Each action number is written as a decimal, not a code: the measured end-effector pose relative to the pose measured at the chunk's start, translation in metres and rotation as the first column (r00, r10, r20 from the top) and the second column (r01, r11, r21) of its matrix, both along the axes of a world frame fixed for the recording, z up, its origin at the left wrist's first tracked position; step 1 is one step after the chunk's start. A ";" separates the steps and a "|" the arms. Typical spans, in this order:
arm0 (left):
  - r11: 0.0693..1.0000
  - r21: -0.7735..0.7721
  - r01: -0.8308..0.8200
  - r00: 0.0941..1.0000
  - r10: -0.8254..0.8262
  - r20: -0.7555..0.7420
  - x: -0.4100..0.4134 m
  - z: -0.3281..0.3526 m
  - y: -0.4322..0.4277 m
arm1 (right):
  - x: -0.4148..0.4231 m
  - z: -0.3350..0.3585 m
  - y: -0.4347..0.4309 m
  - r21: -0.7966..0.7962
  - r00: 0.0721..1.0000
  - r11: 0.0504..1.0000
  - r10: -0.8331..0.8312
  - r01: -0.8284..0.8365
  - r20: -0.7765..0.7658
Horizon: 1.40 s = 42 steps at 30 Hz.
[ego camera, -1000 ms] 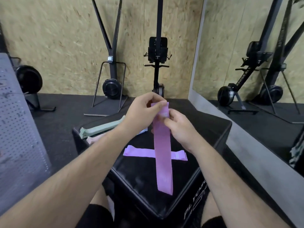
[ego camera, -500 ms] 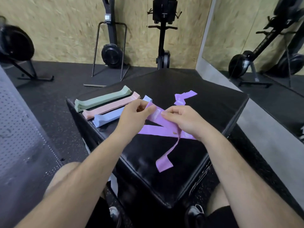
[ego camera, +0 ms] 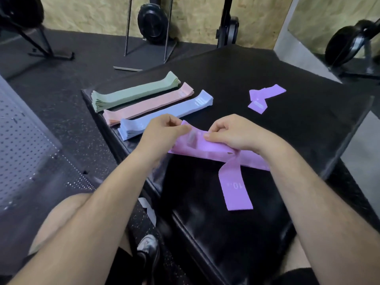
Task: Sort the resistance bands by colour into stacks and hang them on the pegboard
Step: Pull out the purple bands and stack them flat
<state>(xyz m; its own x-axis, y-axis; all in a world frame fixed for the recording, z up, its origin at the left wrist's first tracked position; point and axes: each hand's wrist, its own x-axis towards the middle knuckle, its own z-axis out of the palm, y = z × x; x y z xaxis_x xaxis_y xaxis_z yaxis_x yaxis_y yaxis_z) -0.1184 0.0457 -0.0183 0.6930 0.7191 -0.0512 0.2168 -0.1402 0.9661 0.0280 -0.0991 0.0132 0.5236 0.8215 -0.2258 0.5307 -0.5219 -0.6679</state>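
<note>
While green (ego camera: pixel 131 93), pink (ego camera: pixel 148 104) and blue stacks (ego camera: pixel 164 114) lie aside, both hands' fingers (ego camera: pixel 213 136) pinch a purple band (ego camera: pixel 213 148).

Black padded box (ego camera: pixel 287 66): green stack (ego camera: pixel 133 93), pink stack (ego camera: pixel 148 104), blue stack (ego camera: pixel 170 113) parallel at left; crossed purple bands (ego camera: pixel 218 150) in front; folded purple bands (ego camera: pixel 265 95), perhaps two, behind.

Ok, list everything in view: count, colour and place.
green band stack: one, green, box top, farthest left
pink band stack: one, pink, beside the green
blue band stack: one, blue, beside the pink
loose purple band: one, purple, crumpled, box's far side
flat purple band: one, purple, under the hands
held purple band: one, purple, draped across the flat one
box: one, black, before the person
pegboard: one, grey, left
exercise machines: several, black, far wall
left hand: pinches held purple band
right hand: pinches held purple band
</note>
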 end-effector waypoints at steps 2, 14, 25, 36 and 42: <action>0.998 0.067 -0.017 0.999 0.020 -0.047 0.003 -0.005 0.006 | 0.007 -0.003 0.009 -0.015 1.000 1.000 0.019 -0.019 -0.001; 0.934 0.356 -0.020 0.971 0.103 -0.215 0.006 -0.033 0.018 | 0.013 -0.031 0.033 -0.141 0.999 0.990 0.024 -0.019 0.036; 0.871 0.490 -0.027 0.962 0.155 -0.223 0.004 -0.046 0.016 | 0.006 -0.021 0.033 -0.171 0.990 0.985 0.051 -0.028 0.132; 0.751 0.660 -0.023 0.948 0.226 -0.224 0.005 -0.052 0.009 | 0.008 -0.026 0.031 -0.182 0.986 0.982 -0.016 0.047 0.168; 0.382 0.892 0.241 0.961 0.036 -0.275 0.014 -0.064 -0.020 | 0.004 -0.027 0.035 -0.207 0.984 0.978 0.007 0.031 0.180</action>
